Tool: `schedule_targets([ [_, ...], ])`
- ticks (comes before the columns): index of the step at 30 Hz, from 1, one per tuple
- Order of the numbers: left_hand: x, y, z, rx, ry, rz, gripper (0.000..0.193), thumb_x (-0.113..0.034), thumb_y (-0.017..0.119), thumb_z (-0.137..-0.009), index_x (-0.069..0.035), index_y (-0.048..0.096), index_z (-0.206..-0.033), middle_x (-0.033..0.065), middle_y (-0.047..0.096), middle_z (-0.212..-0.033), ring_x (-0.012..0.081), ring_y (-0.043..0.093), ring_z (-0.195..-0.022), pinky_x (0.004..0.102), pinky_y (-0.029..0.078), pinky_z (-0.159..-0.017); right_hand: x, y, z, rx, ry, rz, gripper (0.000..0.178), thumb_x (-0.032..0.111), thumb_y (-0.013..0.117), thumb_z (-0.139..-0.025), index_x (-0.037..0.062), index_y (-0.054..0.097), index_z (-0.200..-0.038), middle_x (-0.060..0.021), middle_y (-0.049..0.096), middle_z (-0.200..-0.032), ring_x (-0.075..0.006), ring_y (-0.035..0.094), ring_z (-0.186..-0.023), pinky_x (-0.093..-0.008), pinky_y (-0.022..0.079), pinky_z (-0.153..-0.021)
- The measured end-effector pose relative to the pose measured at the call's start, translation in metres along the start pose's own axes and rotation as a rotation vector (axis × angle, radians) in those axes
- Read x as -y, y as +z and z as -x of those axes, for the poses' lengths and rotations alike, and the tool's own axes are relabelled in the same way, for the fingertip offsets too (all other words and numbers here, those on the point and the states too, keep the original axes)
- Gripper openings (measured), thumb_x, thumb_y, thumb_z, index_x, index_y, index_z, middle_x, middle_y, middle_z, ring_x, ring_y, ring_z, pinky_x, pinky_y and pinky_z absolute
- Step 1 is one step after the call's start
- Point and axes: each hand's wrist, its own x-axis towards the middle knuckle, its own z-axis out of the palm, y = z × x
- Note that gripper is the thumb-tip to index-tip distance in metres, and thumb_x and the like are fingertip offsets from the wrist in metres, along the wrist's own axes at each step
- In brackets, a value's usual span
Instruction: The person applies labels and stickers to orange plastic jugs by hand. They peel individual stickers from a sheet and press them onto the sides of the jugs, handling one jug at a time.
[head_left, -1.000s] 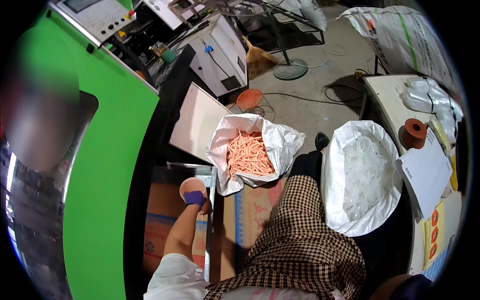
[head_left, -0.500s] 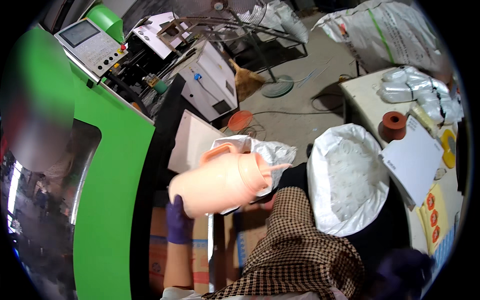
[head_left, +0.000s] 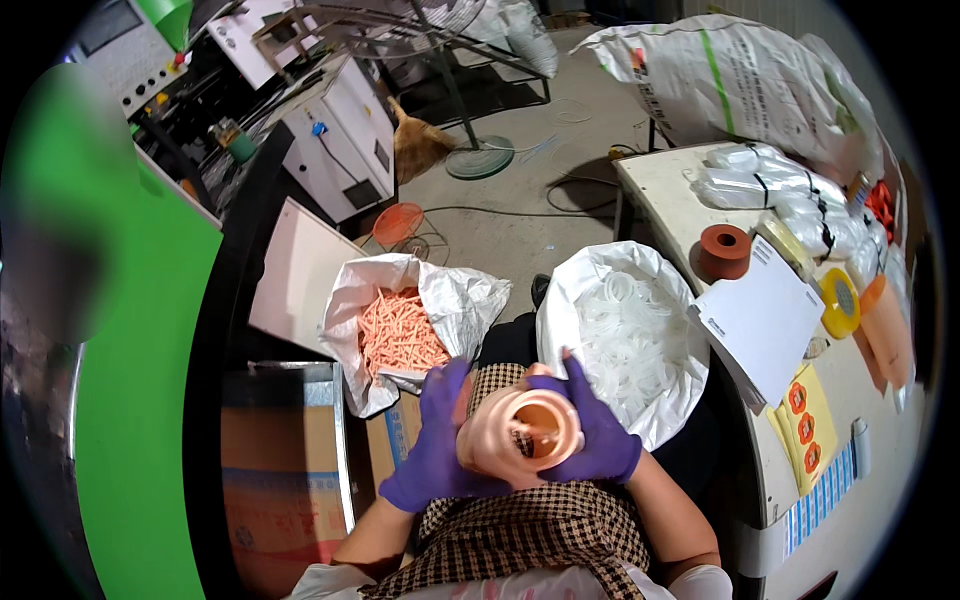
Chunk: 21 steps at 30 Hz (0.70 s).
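A peach plastic jug [head_left: 488, 440] is held over my lap with its round mouth tilted up at me. My left hand [head_left: 432, 452], in a purple glove, wraps one side of it. From the other side my right hand [head_left: 598, 430], gloved alike, grips it near the rim. A thin peach piece shows inside the mouth; its full shape is hidden. Just beyond my left hand, a white sack [head_left: 462, 300] holds many peach plastic sticks [head_left: 395, 330]. Beyond my right hand stands another white sack [head_left: 560, 300], filled with translucent rings [head_left: 635, 340].
A green machine [head_left: 150, 400] lines the left side. Cardboard boxes [head_left: 280, 500] lie low beside it. On the right, a table [head_left: 655, 180] carries a brown tape roll [head_left: 724, 250], white sheets [head_left: 765, 310], yellow tape [head_left: 840, 303], stickers [head_left: 805, 430] and a peach jug [head_left: 885, 325].
The jug has moved right and nearer me, and its mouth has turned up. My right hand has come from the lower right onto it. The view has shifted right.
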Motion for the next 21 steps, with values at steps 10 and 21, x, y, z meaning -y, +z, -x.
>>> schedule_targets([
  [10,-0.026,-0.02,-0.005,0.08,-0.194,-0.21,0.129,-0.029,0.095,-0.064,0.004,0.009,-0.155,0.0217,0.055,-0.137,0.0343,0.058,-0.123,0.0416,0.044,-0.107,0.058,0.034,0.009,-0.312,-0.236,0.558,0.076,0.028,0.089,-0.069,0.0052,0.055,-0.133,-0.0183,0.064,-0.117,-0.0356,0.068,-0.099,-0.0397,0.057,-0.08],
  [21,-0.057,0.013,-0.01,-0.207,-0.215,-0.42,0.065,-0.032,0.087,-0.062,-0.004,0.062,-0.115,0.0175,0.065,-0.107,0.0381,0.066,-0.095,0.046,0.051,-0.086,0.06,0.082,0.009,0.048,0.212,0.655,0.057,0.031,0.077,-0.082,0.0191,0.059,-0.135,-0.0088,0.065,-0.119,-0.0283,0.071,-0.081,-0.0389,0.058,-0.066],
])
